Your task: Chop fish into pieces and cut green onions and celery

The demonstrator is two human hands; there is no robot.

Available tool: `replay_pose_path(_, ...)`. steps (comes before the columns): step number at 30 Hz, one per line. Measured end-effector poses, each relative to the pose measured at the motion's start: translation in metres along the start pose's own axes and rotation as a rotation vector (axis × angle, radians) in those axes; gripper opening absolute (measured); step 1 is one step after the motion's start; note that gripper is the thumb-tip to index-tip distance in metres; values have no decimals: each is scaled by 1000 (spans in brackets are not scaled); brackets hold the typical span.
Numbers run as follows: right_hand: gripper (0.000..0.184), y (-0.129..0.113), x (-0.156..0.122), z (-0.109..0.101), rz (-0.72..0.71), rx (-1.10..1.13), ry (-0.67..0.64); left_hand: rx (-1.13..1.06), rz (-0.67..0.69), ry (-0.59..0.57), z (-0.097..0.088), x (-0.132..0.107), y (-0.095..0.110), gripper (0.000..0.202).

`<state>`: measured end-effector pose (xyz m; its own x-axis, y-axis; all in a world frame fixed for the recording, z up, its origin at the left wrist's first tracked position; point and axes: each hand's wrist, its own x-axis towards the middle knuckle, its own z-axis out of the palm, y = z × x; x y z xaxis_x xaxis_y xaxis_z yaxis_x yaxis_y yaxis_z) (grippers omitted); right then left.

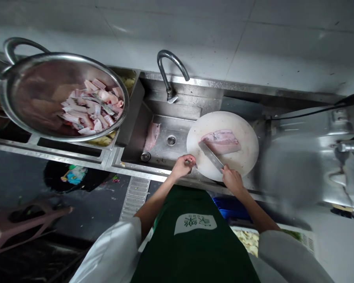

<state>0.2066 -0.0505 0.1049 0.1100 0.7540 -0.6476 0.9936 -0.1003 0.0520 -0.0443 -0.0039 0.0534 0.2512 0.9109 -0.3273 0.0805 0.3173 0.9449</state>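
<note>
My right hand (232,180) grips the handle of a kitchen knife (211,155). The blade lies slantwise over a round white cutting board (194,129), its tip at the left end of a pale pink fish fillet (224,142). To the left, near the board's lower left edge, my left hand (183,166) has its fingers curled together; what they hold, if anything, is too small to make out. Another piece of fish (152,136) lies at the left side of the steel sink (165,155), apart from both hands.
Left of the sink stands a large steel bowl (32,94) with many cut fish pieces (91,108). A curved faucet (172,59) rises behind the sink. Something grey and blurred (292,169) is at the right. A pink plastic stool (26,224) stands on the floor at left.
</note>
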Motion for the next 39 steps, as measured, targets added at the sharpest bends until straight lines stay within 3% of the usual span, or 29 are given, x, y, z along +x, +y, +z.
replay_pose_path(5,37,12,11,-7,52,15,48,110,66,-615,-3,51,28,9)
replay_pose_path(7,36,18,13,-9,53,15,50,241,108,-680,1,77,30,5)
replay_pose_path(9,35,23,11,-12,33,-1,45,410,210,-484,3,95,26,18)
replay_pose_path(11,34,28,5,-14,7,-35,46,510,347,-131,6,97,17,22)
replay_pose_path(13,34,32,0,-16,-22,-76,56,514,444,151,14,82,2,12)
replay_pose_path(15,35,33,-2,-19,-79,-110,59,486,483,263,30,60,-16,12)
replay_pose_path(19,35,36,5,-26,-246,-175,16,480,478,243,70,29,-51,19)
replay_pose_path(23,33,30,20,-31,-306,-209,-76,483,414,233,92,31,-71,23)
replay_pose_path(25,34,9,35,-36,-308,-183,-78,445,409,240,94,35,-74,23)
replay_pose_path(29,35,-60,79,-60,-367,-84,1,355,394,212,89,31,-72,26)
replay_pose_path(32,32,-89,98,-83,-423,-44,6,293,351,307,82,15,-72,28)
replay_pose_path(34,35,-84,91,-90,-416,-44,20,271,314,445,78,4,-74,26)
replay_pose_path(36,39,-65,69,-86,-375,-70,42,267,287,509,77,-3,-76,25)
replay_pose_path(39,39,-24,26,-63,-308,-160,-17,258,284,407,84,1,-78,24)
